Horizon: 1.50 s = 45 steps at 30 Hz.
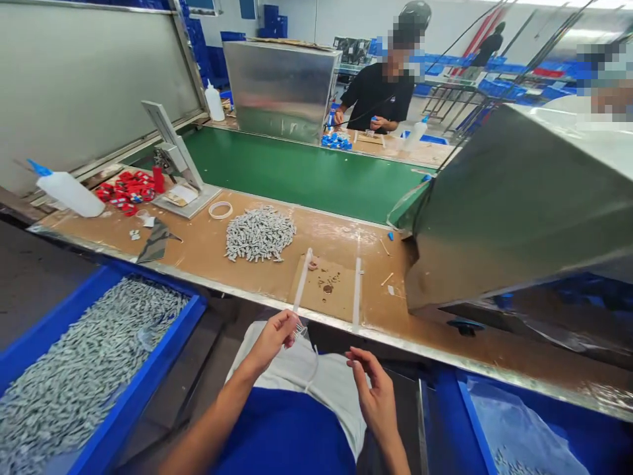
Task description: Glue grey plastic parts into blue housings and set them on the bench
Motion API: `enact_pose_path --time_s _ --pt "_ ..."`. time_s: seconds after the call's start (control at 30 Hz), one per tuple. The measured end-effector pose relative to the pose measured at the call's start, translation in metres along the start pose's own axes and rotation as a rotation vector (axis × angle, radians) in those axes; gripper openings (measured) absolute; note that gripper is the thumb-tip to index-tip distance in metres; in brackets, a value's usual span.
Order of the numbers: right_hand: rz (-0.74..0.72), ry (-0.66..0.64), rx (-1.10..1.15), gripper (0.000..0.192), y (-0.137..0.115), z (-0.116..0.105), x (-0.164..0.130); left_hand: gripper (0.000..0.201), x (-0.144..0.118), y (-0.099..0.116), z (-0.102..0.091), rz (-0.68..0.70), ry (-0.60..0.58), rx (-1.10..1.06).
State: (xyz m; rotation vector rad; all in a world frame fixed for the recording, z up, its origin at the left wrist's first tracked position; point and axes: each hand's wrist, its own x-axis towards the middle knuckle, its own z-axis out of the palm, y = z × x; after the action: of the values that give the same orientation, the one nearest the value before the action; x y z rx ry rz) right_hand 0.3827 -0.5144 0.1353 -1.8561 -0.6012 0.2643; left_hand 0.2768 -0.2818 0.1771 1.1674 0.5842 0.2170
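Two bare hands held low over the lap, just short of the bench edge. Left hand (273, 335) pinches the top of a small clear plastic bag (302, 332) between thumb and fingertips; a thin clear strip trails down from it toward the lap. Right hand (374, 389) is apart from the bag, fingers loosely curled, thumb up, gripping nothing visible.

Just ahead of the hands, a cardboard pad (329, 287) lies on the brown worktop (208, 247), flanked by two white strips. Farther ahead and left of the left hand, a heap of small grey parts (259, 233), with a white tape ring (220, 210) beside it. Beyond these, a green conveyor belt (306, 173). Left of the left arm, a blue bin (129, 408) full of the same grey parts. Far left, a white squeeze bottle (69, 190) lying on its side and red pieces (127, 189). Across the belt, another person (383, 92) works at their own station.
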Motion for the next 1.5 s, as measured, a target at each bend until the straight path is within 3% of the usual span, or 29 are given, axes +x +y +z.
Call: enact_pose_path --time_s 0.13,0.23,0.37,0.47,0.53,0.6,0.7,0.77,0.87,1.03,1.2,1.33,1.5 --pt "-0.155 -0.118 0.006 0.03 -0.042 0.053 0.011 0.058 0.001 0.005 -0.022 -0.012 -0.082 0.149" --pt "-0.184 -0.194 -0.058 0.026 -0.071 0.082 0.019 0.047 0.004 0.019 -0.03 -0.03 -0.176 0.301" --pt "-0.097 -0.166 -0.147 0.029 -0.09 0.099 0.022 0.038 0.014 0.043 -0.033 -0.05 -0.296 0.448" --pt "-0.033 -0.115 -0.191 0.038 -0.086 0.102 0.026 0.037 0.03 0.054 -0.035 -0.004 -0.448 0.449" --pt "-0.003 -0.068 -0.21 0.031 -0.076 0.099 0.036 0.039 0.044 0.055 -0.043 0.007 -0.484 0.414" --pt "0.026 0.025 -0.258 0.021 -0.064 0.091 0.053 0.039 0.06 0.052 -0.06 0.008 -0.398 0.406" --pt "0.052 0.136 -0.368 0.025 -0.046 0.076 0.088 0.04 0.083 0.041 -0.097 0.044 -0.126 0.446" --pt "0.059 0.143 -0.41 0.036 -0.038 0.07 0.112 0.042 0.092 0.032 -0.12 0.06 0.02 0.445" --pt "0.052 0.104 -0.457 0.046 -0.032 0.073 0.139 0.041 0.096 0.022 -0.136 0.092 0.086 0.423" --pt "0.058 0.011 -0.49 0.047 -0.028 0.082 0.155 0.029 0.094 0.02 -0.128 0.209 0.084 0.529" --pt "0.049 -0.016 -0.52 0.03 -0.019 0.077 0.156 0.022 0.093 0.022 -0.123 0.328 0.107 0.602" --pt "-0.073 0.01 -0.541 0.025 -0.011 0.077 0.151 0.021 0.092 0.021 -0.122 0.36 0.133 0.625" --pt "-0.202 0.075 -0.565 0.032 -0.001 0.082 0.141 0.021 0.093 0.021 -0.119 0.367 0.158 0.643"
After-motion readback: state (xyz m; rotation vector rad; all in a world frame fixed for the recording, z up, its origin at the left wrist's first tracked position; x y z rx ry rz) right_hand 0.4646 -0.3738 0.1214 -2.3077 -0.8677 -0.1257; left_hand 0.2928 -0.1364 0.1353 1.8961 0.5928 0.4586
